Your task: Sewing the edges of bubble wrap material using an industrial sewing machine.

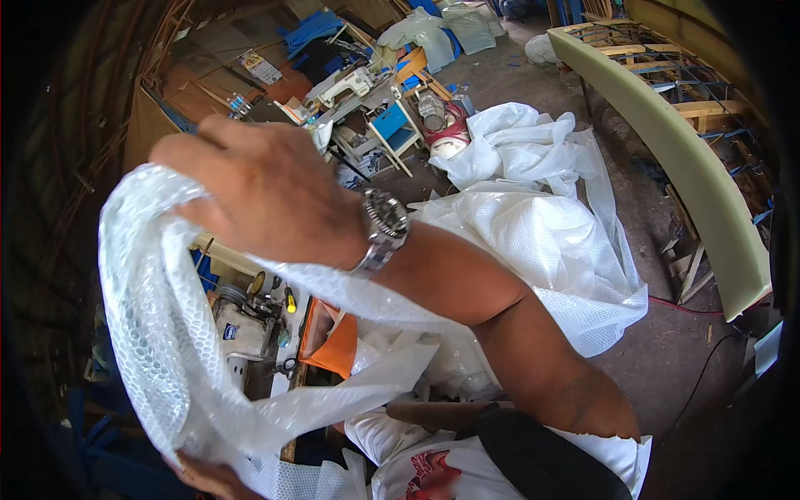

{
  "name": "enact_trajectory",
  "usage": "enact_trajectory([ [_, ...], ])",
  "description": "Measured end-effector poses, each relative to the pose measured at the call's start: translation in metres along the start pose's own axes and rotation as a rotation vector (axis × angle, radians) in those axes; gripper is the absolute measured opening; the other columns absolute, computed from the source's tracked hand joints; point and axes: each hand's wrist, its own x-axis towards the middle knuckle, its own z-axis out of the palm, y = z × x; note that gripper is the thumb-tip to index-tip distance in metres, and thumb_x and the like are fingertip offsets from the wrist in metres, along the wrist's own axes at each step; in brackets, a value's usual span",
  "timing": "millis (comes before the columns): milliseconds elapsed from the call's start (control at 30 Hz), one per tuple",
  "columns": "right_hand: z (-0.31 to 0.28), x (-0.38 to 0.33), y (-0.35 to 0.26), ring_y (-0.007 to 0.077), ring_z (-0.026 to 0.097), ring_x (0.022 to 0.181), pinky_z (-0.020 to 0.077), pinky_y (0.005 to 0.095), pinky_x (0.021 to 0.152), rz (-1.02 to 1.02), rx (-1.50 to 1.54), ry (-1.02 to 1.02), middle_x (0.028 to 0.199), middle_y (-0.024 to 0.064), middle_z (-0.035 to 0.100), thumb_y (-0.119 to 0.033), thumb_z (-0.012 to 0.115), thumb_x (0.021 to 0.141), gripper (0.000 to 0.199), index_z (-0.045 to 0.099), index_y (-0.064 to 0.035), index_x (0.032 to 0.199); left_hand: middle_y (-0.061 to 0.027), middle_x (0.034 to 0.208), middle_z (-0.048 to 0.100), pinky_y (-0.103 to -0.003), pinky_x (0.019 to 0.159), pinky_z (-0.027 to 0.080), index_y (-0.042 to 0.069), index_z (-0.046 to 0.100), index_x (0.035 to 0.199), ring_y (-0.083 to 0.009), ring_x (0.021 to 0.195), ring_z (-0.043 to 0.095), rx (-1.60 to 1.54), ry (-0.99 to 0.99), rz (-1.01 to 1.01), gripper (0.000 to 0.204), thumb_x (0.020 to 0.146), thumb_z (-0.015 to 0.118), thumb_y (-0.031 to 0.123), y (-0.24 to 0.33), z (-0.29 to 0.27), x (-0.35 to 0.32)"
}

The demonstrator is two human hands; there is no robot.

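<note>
"Holding what, the right hand (pixel 254 183)?"

"One length of bubble wrap (pixel 137 308), translucent white. Position: left of the orange container (pixel 336 348), one span passing the container's far side, another its near side. Fingers: curled over the upper edge, thumb underneath, pinching gathered film; outlines somewhat blurred."

"Reason for the height?"

"Slackness, presumably. Film this limp needs lifting if it is to hang clear of the grey-white machine (pixel 243 329), just left of the container."

"Left hand (pixel 212 477)?"

"One, partly covered; low, left of the container and on its near side, at the lower part of the same film. Fingers: cannot tell whether spread or closed. Likely use: a second point of control, giving the loop less chance to collapse."

"Remaining stock?"

"One heap of white sheeting (pixel 542 250), on the floor (pixel 617 367), right of the container and beyond it; probably laid there for its bulk. One curved, pale-yellow panel (pixel 683 158), farther right of the container, backed by a wooden frame (pixel 708 108) that likely keeps its curve. One white sewing machine (pixel 348 85), well beyond the container."
</note>
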Motion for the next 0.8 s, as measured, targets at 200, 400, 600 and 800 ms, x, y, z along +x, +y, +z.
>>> enact_trajectory([
  [200, -0.062, -0.066, 0.056, 0.0306, 0.068, 0.096, 0.0551, 0.0425, 0.083, 0.09, 0.024, -0.752, 0.106, 0.0114, 0.069, -0.025, 0.081, 0.081, 0.053, 0.064, -0.0103, 0.128, -0.0166, 0.102, 0.071, -0.038, 0.067, 0.063, -0.003, 0.068, 0.111, -0.0264, 0.084, 0.071, 0.245, 0.123, 0.797, 0.077, 0.098, 0.048, 0.07, 0.08, -0.075, 0.03],
  [400, -0.071, -0.056, 0.013, 0.0409, 0.049, 0.133, 0.0426, 0.048, 0.11, -0.054, 0.35, -0.839, 0.147, 0.0234, 0.048, -0.054, 0.081, 0.076, 0.094, 0.046, 0.0017, 0.145, -0.0188, 0.118, 0.064, -0.041, 0.094, 0.051, -0.009, 0.059, 0.127, -0.0263, 0.109, 0.062, 0.227, -0.717, 0.416, 0.035, 0.096, 0.06, 0.008, 0.068, -0.013, -0.038],
  [600, -0.001, -0.105, -0.08, 0.044, 0.056, 0.126, 0.0497, 0.0501, 0.102, -0.118, 0.447, -0.707, 0.14, 0.032, 0.049, -0.047, 0.089, 0.068, 0.113, 0.032, 0.0105, 0.148, -0.0141, 0.097, 0.068, -0.036, 0.086, 0.052, -0.009, 0.063, 0.106, -0.022, 0.094, 0.066, -0.181, -0.941, 0.126, 0.027, 0.083, 0.058, 0.003, 0.092, 0.08, -0.09],
  [800, 0.045, -0.086, -0.051, 0.0196, 0.061, 0.049, 0.046, 0.0389, 0.046, -0.03, 0.422, -0.813, 0.057, 0.0061, 0.058, -0.03, 0.075, 0.086, 0.028, 0.064, -0.0051, 0.083, -0.0107, 0.118, 0.063, -0.035, 0.098, 0.049, -0.004, 0.053, 0.128, -0.0192, 0.109, 0.061, -0.641, -0.597, -0.025, 0.039, 0.095, 0.064, 0.013, 0.05, 0.105, -0.09],
])
